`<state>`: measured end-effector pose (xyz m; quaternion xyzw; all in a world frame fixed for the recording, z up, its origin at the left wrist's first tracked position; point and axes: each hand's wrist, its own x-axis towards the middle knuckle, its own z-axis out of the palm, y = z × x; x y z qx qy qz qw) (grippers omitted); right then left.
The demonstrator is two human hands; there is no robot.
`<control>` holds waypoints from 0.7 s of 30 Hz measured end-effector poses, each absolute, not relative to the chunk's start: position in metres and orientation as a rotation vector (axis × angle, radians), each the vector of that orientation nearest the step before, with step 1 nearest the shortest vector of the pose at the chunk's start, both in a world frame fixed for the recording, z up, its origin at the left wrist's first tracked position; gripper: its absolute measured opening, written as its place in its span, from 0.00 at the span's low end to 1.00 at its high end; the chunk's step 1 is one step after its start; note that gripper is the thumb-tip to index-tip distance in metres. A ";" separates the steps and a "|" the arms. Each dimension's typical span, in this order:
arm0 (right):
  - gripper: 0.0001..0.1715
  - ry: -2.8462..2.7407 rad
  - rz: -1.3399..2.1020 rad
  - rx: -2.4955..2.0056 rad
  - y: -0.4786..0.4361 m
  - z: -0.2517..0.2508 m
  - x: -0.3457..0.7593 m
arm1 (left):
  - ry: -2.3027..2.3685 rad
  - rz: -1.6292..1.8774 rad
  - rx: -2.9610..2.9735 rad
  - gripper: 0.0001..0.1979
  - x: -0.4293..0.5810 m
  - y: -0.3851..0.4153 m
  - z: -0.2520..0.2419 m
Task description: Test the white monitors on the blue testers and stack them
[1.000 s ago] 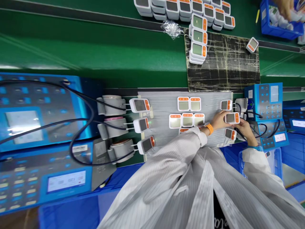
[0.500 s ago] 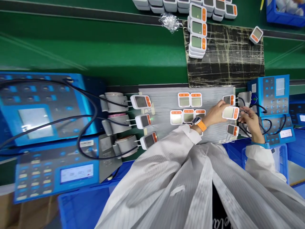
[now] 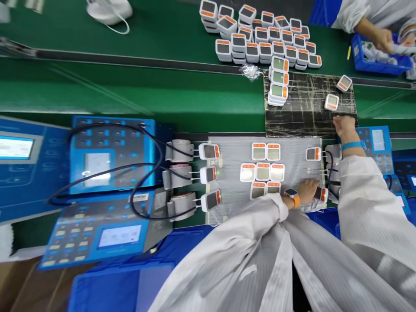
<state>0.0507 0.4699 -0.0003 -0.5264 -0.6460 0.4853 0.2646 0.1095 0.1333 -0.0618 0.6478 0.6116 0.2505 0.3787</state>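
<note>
My left hand [image 3: 307,191] reaches to the right edge of the grey mat [image 3: 229,149]. Its fingers close around the left end of a white handheld monitor [image 3: 321,194] with a dark screen and orange buttons, partly hidden by the hand. My right hand [image 3: 345,125] is over the lower right corner of the black taped board [image 3: 295,121]. Its fingers are loosely bent and hold nothing visible. Just above it lies a white monitor [image 3: 331,102], apart from the hand. Another hose-connected monitor [image 3: 313,154] sits at the mat's upper right.
Several monitors [image 3: 263,171] lie in rows mid-mat; three hosed ones [image 3: 209,151] line its left edge. Blue testers [image 3: 110,151] with black cables stand left, another [image 3: 377,145] right. Monitor stacks [image 3: 278,90] and a co-worker's hand [image 3: 383,40] at a blue bin [image 3: 373,66] are beyond.
A monitor held between both hands at the mat's right edge now appears to lie on the black board. My right hand moved up there; my left moved down to the lower monitor. The view shifted.
</note>
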 end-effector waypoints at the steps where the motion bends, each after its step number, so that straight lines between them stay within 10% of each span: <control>1: 0.09 -1.759 1.258 -1.366 0.466 0.003 0.060 | 1.562 0.646 1.653 0.27 0.116 0.134 -0.065; 9: 0.13 -2.531 1.145 -1.651 0.303 0.023 0.270 | 1.540 0.822 1.395 0.38 0.132 0.135 -0.088; 14: 0.33 -2.467 1.223 -1.483 0.219 -0.006 0.320 | 1.408 1.102 1.242 0.38 0.134 0.134 -0.092; 21: 0.18 -2.536 0.922 -1.365 0.221 -0.017 0.321 | 1.235 1.289 1.177 0.40 0.137 0.140 -0.091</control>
